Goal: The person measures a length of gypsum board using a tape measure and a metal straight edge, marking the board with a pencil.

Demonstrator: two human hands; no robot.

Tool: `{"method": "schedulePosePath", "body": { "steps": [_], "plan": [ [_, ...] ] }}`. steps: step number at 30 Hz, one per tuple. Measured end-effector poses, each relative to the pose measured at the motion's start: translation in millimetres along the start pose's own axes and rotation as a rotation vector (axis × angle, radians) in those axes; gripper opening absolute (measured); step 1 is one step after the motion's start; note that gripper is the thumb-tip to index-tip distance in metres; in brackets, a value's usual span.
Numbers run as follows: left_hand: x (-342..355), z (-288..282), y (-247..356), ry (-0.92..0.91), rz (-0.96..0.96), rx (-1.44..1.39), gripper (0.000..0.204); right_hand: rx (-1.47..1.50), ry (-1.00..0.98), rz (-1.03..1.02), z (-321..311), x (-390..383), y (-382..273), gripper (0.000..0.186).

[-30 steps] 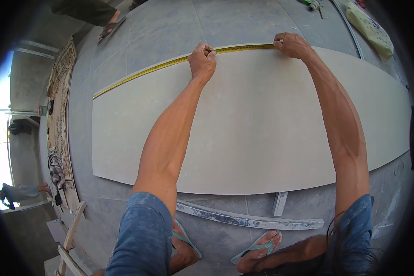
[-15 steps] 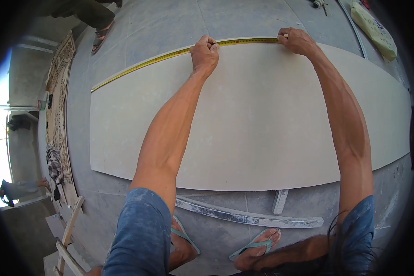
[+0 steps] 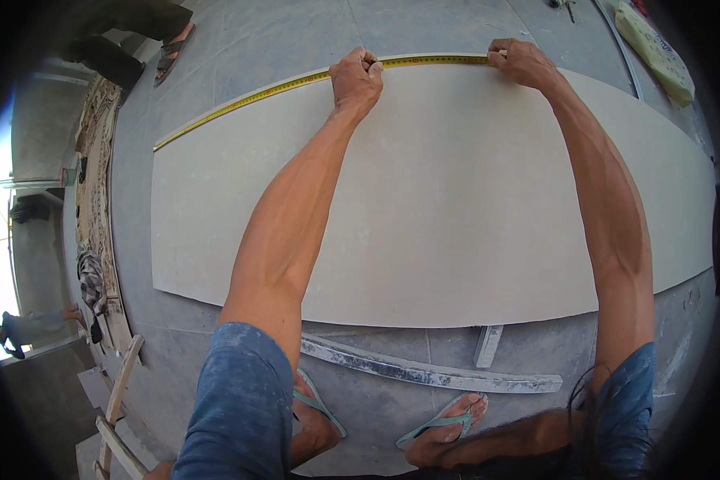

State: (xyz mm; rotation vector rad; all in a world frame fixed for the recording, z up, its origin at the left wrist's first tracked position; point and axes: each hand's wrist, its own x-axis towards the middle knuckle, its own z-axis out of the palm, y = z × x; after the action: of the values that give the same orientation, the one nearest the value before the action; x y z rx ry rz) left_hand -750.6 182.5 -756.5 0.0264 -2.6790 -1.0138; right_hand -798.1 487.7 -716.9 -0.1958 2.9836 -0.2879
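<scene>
A long pale board (image 3: 440, 200), likely plasterboard, lies flat in front of me. Along its far edge runs a yellow tape measure (image 3: 256, 98), stretched from the board's far left corner to my right hand. My left hand (image 3: 356, 80) is closed around the tape partway along, fingers curled and pinching. Farther right, my right hand (image 3: 523, 64) pinches the tape at the board's edge, with the fingers bent over it. Whether the tape's case is inside the right hand is hidden.
A paint-spattered bar (image 3: 432, 374) and a short batten (image 3: 488, 346) lie between the board and my feet. A wooden frame (image 3: 120, 392) stands at lower left, near a patterned rug (image 3: 96, 208). Another person's sandalled foot (image 3: 172, 54) is at far left. A pale sack (image 3: 654, 52) lies at far right.
My right hand has shifted slightly right and away from me along the far edge. The left hand still grips the tape. The other person's legs have moved at upper left.
</scene>
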Motion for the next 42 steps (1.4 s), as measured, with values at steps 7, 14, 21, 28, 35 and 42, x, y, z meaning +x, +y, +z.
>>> {"method": "schedulePosePath", "body": {
  "steps": [7,14,21,28,35,42],
  "plan": [
    [6,0,-10,0.015,0.028,0.007,0.014,-0.013,0.024,-0.014,3,3,-2,0.037],
    [7,1,-9,0.004,0.027,-0.009,0.017,-0.019,0.068,-0.063,10,8,7,0.037],
    [7,5,-17,0.051,0.094,0.082,0.019,-0.043,0.069,-0.051,13,10,8,0.039],
    [8,3,-14,0.05,0.099,0.113,0.019,-0.003,0.047,-0.181,12,14,11,0.038],
    [10,0,-8,0.01,0.081,0.08,0.02,0.044,0.043,-0.063,13,10,7,0.039],
    [22,1,-7,-0.078,0.031,0.139,0.018,0.015,0.037,-0.119,9,8,6,0.038]
  ]
}}
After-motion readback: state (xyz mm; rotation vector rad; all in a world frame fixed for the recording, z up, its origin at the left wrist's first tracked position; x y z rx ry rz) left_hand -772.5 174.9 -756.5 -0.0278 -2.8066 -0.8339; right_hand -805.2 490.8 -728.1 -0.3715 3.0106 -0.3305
